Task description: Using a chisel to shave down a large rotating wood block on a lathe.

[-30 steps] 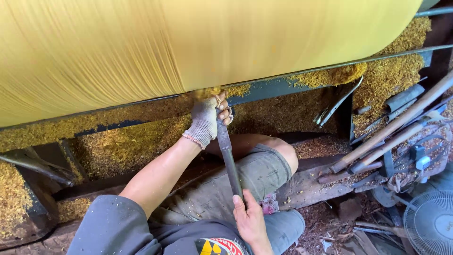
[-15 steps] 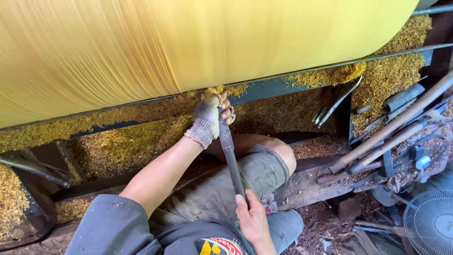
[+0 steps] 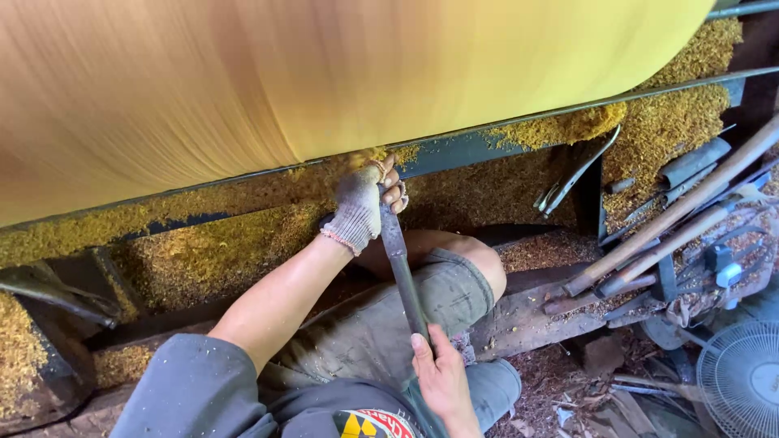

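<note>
Chisel [image 3: 402, 272]: a long dark steel turning tool, held in both my hands, running from my lap up to the tool rest. Its tip sits at the steel rail [image 3: 487, 146] just under the big yellow wooden workpiece [image 3: 324, 73], whose surface shows as blurred streaks.

Left hand [image 3: 361, 203]: wears a worn, dirty knit glove. Its fingers [image 3: 393, 191] are curled around the upper end of the chisel and pressed onto the rail; bare fingertips show past the glove's edge. Yellow shavings cling to the glove.

Right hand [image 3: 442, 377]: bare. Its fingers are closed around the lower end of the chisel, thumb lying along the shaft, just above my lap.

My bent knee [image 3: 471, 268], in grey-green shorts, lies under the middle of the chisel.

Yellow wood shavings [image 3: 203, 243] lie thick below the rail and heaped on the right end [image 3: 673, 113] of the lathe bed.

To my right, well apart from both hands: several long wooden-handled tools [image 3: 673, 223] leaning together, a bent metal calliper-like piece [image 3: 572, 178] hanging by the rail, and the round white grille of a fan [image 3: 742, 377] at the lower right corner.
</note>
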